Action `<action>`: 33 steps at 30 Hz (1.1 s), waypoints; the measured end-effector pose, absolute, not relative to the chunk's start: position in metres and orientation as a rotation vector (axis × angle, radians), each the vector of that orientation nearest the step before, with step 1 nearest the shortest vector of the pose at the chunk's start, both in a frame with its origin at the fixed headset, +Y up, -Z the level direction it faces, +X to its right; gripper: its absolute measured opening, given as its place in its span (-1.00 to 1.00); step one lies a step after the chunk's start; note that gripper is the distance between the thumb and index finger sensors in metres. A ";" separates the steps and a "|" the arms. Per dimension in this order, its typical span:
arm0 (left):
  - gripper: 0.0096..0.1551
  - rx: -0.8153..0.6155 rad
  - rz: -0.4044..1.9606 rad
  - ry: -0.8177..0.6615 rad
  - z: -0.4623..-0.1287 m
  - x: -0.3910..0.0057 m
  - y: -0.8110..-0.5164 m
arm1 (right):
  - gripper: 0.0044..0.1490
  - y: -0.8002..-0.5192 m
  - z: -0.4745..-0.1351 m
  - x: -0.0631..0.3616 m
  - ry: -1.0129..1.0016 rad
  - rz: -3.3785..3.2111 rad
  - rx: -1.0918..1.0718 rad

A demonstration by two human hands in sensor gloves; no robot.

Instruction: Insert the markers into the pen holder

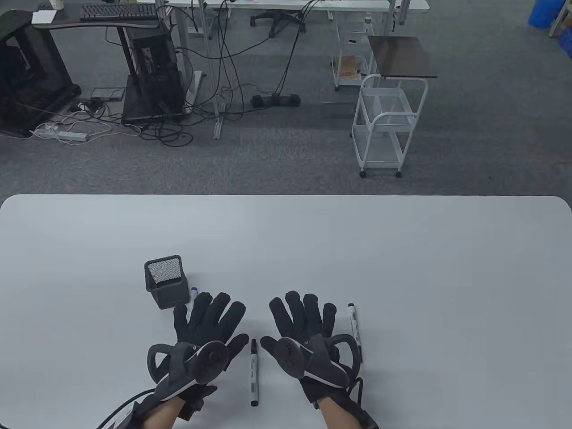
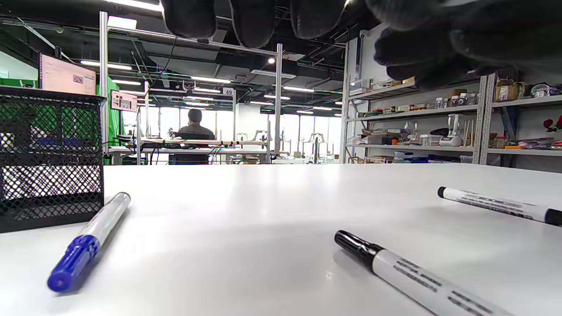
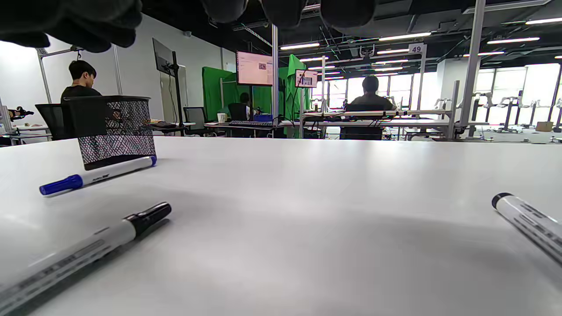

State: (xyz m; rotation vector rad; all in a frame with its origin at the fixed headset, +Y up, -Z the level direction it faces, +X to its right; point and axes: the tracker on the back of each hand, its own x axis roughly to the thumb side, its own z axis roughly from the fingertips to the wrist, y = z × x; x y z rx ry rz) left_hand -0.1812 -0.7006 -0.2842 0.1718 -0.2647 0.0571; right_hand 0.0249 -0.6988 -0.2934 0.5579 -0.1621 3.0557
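A black mesh pen holder [image 1: 166, 282] stands upright on the white table [image 1: 402, 250], left of centre; it also shows in the left wrist view [image 2: 48, 158] and the right wrist view [image 3: 115, 129]. A blue-capped marker [image 2: 88, 241] lies beside it, mostly hidden under my left hand [image 1: 209, 322] in the table view. A black-capped marker [image 1: 254, 372] lies between my hands. Another black-capped marker [image 1: 355, 330] lies just right of my right hand [image 1: 304, 319]. Both hands are spread flat, fingers apart, holding nothing.
The table's far edge [image 1: 286, 195] borders grey carpet. Beyond stand a white wire cart [image 1: 386, 125], desks and cables. The blue marker [image 3: 94, 176] and middle marker [image 3: 88, 250] lie left in the right wrist view.
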 end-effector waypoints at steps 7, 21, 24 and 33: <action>-0.24 0.169 0.053 -0.265 -0.284 -0.181 -0.700 | 0.00 -0.699 -0.294 0.026 -0.161 3.048 0.550; -0.21 0.229 0.088 -0.131 -0.287 -0.198 -0.686 | 0.01 -0.694 -0.293 0.030 -0.200 3.027 0.537; -0.12 0.238 0.106 0.027 -0.290 -0.214 -0.676 | 0.01 -0.691 -0.293 0.032 -0.214 3.014 0.532; -0.13 -0.040 0.079 0.321 -0.317 -0.251 -0.692 | 0.00 -0.688 -0.294 0.038 -0.220 2.986 0.504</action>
